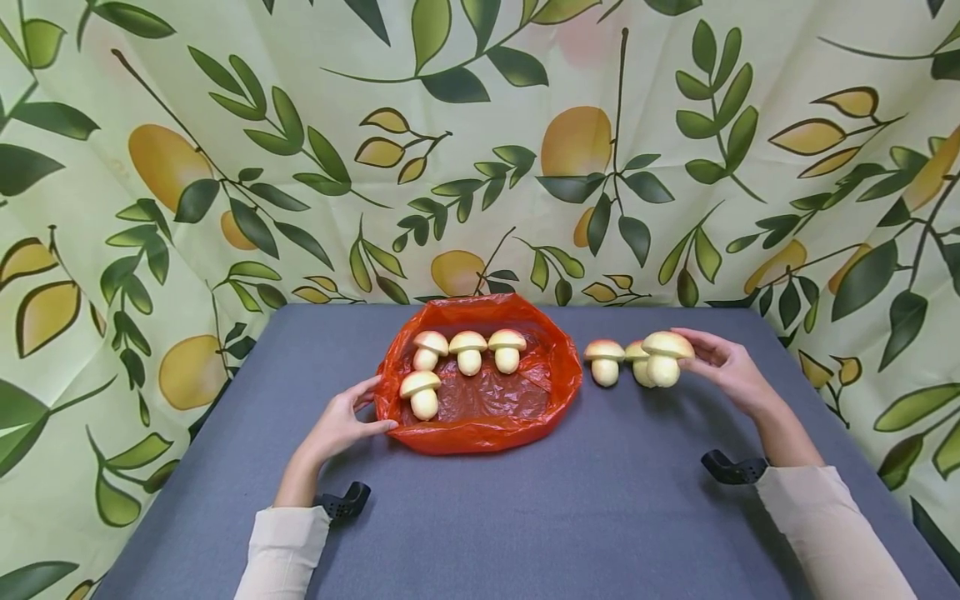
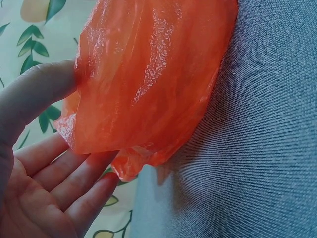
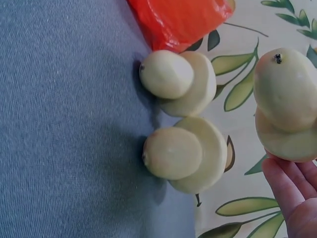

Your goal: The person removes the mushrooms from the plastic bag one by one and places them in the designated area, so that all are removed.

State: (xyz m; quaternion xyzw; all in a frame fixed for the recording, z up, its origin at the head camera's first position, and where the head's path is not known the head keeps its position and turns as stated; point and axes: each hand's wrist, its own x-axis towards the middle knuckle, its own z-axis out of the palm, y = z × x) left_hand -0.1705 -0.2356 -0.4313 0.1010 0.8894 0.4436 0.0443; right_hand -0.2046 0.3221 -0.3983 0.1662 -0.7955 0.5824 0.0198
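A red plastic bag (image 1: 480, 433) lies open on the table, its rim rolled outward. Several toy mushrooms (image 1: 468, 353) with pale stems and reddish-yellow caps are inside it. At the bag's left edge my left hand (image 1: 341, 421) holds the rim, thumb at the front; the left wrist view shows fingertips partly hidden behind the plastic (image 2: 148, 74). My right hand (image 1: 723, 371) grips a toy mushroom (image 1: 663, 358) by its cap, lifted off the table. In the right wrist view that mushroom (image 3: 287, 94) hangs apart from two standing ones (image 3: 173, 153).
To the right of the bag stand two more toy mushrooms (image 1: 603, 362), one partly covered by the lifted one. A grey-blue cloth covers the table (image 1: 525, 525). Leaf-and-fruit patterned fabric (image 1: 480, 167) hangs behind and at both sides. Black straps (image 1: 733, 468) sit on the wrists.
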